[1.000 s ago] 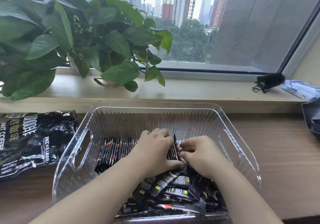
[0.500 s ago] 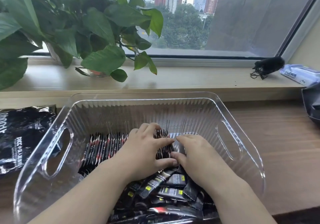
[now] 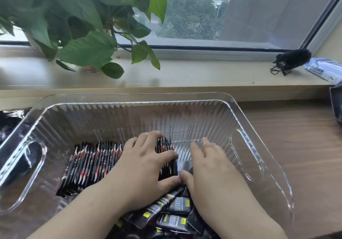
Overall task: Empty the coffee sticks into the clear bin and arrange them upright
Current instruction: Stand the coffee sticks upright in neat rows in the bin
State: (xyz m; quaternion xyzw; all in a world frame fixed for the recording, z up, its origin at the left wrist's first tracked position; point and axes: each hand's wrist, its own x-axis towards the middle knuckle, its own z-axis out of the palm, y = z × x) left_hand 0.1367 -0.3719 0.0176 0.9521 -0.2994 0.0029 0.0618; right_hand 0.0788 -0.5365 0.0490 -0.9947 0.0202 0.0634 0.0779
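While the left hand [image 3: 146, 166] grips the upright row [image 3: 92, 164], the right hand [image 3: 209, 172] is spread; sticks [image 3: 174, 211] under both wrists lie unsorted.

The clear bin [image 3: 137, 96] is sitting mid-worktop [image 3: 296, 146]. A black bag [image 3: 8, 121] is lying at the left edge, and a dark bag [image 3: 337, 105] is lying at the right edge.

Cropped at 9 o'clock edge: black bag [image 3: 8, 122], print unreadable through the clear bin [image 3: 240, 120] wall. Cropped at 3 o'clock edge: dark pouch [image 3: 336, 105] and wipes pack [image 3: 325, 70]. Hidden under left hand [image 3: 146, 166]: 3 o'clock end of upright sticks [image 3: 92, 163]. Motion-blurred: fingers of right hand [image 3: 209, 168]. Cut by 6 o'clock edge: loose sticks [image 3: 172, 220], bin's near wall. Mostly behind leaves at 11 o'clock: plant pot [image 3: 88, 68].
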